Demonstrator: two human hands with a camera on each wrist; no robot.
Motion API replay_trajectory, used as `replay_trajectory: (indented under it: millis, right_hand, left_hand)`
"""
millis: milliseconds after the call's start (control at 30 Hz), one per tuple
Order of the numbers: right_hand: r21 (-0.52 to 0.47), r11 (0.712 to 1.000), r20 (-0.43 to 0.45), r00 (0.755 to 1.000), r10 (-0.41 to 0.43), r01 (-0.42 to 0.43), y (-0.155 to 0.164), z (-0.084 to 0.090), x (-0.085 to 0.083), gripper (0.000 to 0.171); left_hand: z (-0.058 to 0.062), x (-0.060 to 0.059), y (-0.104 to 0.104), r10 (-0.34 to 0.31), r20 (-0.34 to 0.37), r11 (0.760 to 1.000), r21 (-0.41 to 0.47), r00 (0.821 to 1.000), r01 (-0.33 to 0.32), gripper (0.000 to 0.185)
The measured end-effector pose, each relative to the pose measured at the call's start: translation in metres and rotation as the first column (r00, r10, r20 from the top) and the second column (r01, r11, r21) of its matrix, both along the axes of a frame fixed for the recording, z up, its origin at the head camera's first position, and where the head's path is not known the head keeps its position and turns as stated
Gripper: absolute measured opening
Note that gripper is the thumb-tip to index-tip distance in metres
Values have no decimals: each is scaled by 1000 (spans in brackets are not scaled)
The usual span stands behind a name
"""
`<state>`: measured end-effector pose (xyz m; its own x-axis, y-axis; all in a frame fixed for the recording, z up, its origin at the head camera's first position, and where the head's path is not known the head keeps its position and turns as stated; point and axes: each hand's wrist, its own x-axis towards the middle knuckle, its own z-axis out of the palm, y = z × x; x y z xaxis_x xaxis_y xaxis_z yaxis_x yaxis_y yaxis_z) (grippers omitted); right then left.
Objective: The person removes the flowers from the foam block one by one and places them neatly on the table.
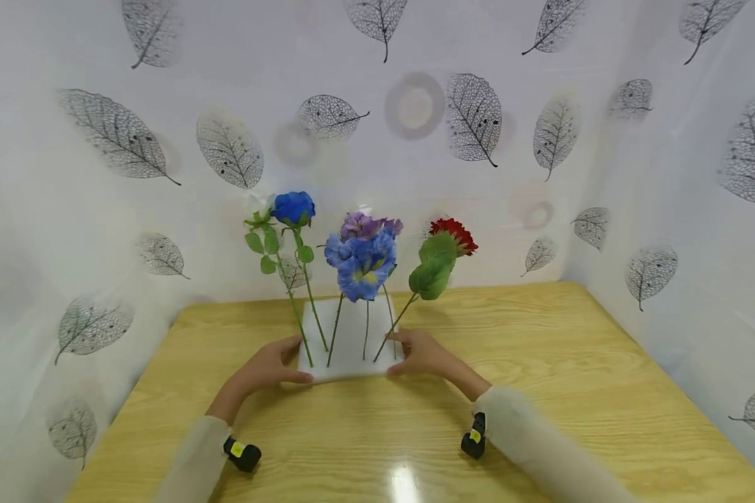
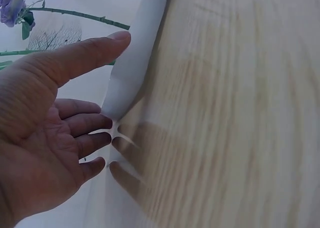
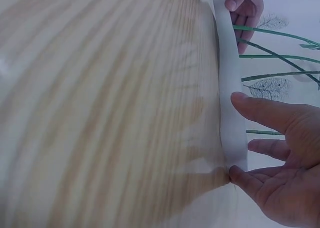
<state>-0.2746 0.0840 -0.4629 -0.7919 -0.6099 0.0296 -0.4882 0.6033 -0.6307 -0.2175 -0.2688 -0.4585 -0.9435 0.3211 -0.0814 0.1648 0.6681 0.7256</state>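
Observation:
A white foam block (image 1: 352, 335) lies flat on the wooden table (image 1: 541, 363) with several artificial flowers stuck upright in it: a blue rose (image 1: 293, 207), blue and purple blooms (image 1: 365, 260) and a red flower (image 1: 454, 234). My left hand (image 1: 267, 367) touches the block's left end, thumb along the front edge (image 2: 135, 62) and fingertips (image 2: 97, 138) against the side. My right hand (image 1: 424, 353) touches the right end the same way, fingers (image 3: 260, 180) extended beside the block (image 3: 230, 87). Green stems (image 3: 270, 55) rise between the hands.
White sheets printed with grey leaves (image 1: 472, 115) wall in the table at the back and on both sides. Bare wood (image 1: 384, 433) stretches in front of the block to the near edge. A black and yellow camera (image 1: 242, 454) sits on each wrist.

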Motion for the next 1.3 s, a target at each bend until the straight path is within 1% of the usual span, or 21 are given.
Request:
replay_trajectory:
  millis: [100,233,333,400,467,533,700,767,867,1000,1100,1167,1233,1300]
  right_hand:
    - [-11,1000,18,1000,6,-5,-13,2,0,76]
    - [-21,1000,22,1000,22,-22,-27,3,-2,74]
    - [-36,999,20,999,25,-24,-34,2,-2,73]
    - [-52,998,22,1000,19,-18,-38,3,-1,72]
    - [-66,998,30,999,18,-16,-41,3,-1,72]
    - [-68,998,25,1000,18,-17,-43,2,0,71]
    - [-101,995,54,998,15,-10,-43,1,3,68]
    - [-120,993,80,997,11,-1,-42,2,4,67]
    - [-135,991,113,993,13,2,-41,6,6,65]
    - [-141,990,121,993,19,-2,-40,12,7,63]
    - [-190,982,122,992,16,8,-40,16,6,61]
    - [-236,971,144,990,-4,38,-40,19,6,60]
    - [-293,953,180,983,-26,79,-39,22,6,58]
    - [-351,928,217,975,-48,124,-38,25,5,57]
  left_hand:
    - [3,1,-12,0,-8,1000,-21,1000,0,106]
    - [5,1,-26,12,-5,999,-37,1000,-12,105]
    - [4,-1,-34,31,12,999,-26,999,-31,104]
    - [3,-3,-37,31,16,999,-26,999,-31,104]
    - [3,-4,-40,39,21,999,-20,999,-39,103]
    - [3,-5,-41,27,16,999,-26,999,-27,103]
    - [4,-7,-41,-23,2,1000,0,1000,23,103]
    - [4,-8,-41,-38,-4,999,5,999,38,103]
    - [5,-10,-41,-50,-9,999,-10,999,49,103]
    - [7,-11,-41,-50,5,998,-26,999,51,104]
    - [9,-10,-41,-45,12,999,-27,999,45,103]
    - [11,-10,-41,-43,14,999,-26,999,43,103]
    - [12,-9,-40,-41,14,999,-29,999,42,103]
    - [12,-9,-40,-39,11,999,-33,999,40,103]
